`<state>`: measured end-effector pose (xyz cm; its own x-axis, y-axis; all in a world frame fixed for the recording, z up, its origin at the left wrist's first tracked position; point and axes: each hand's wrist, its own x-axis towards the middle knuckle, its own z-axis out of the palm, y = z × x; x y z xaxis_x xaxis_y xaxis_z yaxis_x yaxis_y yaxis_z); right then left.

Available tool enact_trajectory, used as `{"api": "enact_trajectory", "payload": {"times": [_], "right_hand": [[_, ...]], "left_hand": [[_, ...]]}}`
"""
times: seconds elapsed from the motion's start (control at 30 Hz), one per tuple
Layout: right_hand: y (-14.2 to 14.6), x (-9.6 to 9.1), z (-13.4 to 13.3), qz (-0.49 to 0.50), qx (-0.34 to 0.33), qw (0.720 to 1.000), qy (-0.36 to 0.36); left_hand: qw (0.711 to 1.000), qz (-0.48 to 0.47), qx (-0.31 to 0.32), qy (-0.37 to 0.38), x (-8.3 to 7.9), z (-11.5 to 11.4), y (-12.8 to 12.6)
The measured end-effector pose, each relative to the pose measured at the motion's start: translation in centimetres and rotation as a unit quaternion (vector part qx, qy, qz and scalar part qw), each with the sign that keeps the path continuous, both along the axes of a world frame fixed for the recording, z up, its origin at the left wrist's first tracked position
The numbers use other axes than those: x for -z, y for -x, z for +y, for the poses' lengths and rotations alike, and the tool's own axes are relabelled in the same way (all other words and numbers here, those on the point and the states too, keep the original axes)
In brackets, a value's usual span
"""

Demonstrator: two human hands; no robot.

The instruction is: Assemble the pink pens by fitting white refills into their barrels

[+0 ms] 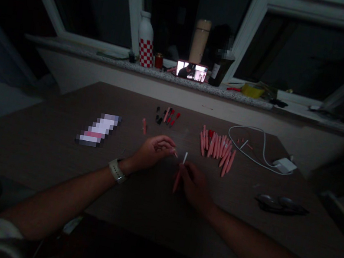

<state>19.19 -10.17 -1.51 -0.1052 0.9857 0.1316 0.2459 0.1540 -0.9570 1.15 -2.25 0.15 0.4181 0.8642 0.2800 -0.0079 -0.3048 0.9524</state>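
Gripping a pink barrel point(177, 183), the right hand point(195, 186) points its long axis and its white stick point(185, 157) forward. Left of the barrel, near to the stick, the left hand point(154, 150) pinches a small piece point(176, 154). Beyond the barrel, rightward, lie pink pens point(218, 146) on the brown table point(53, 166); farther stands a lit phone point(191, 71). The room is dim.

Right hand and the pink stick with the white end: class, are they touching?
Touching. The head view shows the right hand gripping the pink stick, white end above its fingers, pink part below.
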Motion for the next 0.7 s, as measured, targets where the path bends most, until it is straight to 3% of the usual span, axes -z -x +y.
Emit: {"api": "enact_trajectory", "payload": {"times": [0.3,0.7], "right_hand": [[0.1,-0.1,-0.1,0.020,-0.011,1.000,0.011],[-0.1,0.2,0.1,0.004,-0.025,1.000,-0.008]], "left_hand": [[0.997,0.069,0.021,-0.010,-0.6,-1.2,-0.3],[0.997,0.068,0.041,-0.011,-0.5,-1.1,-0.2]]}}
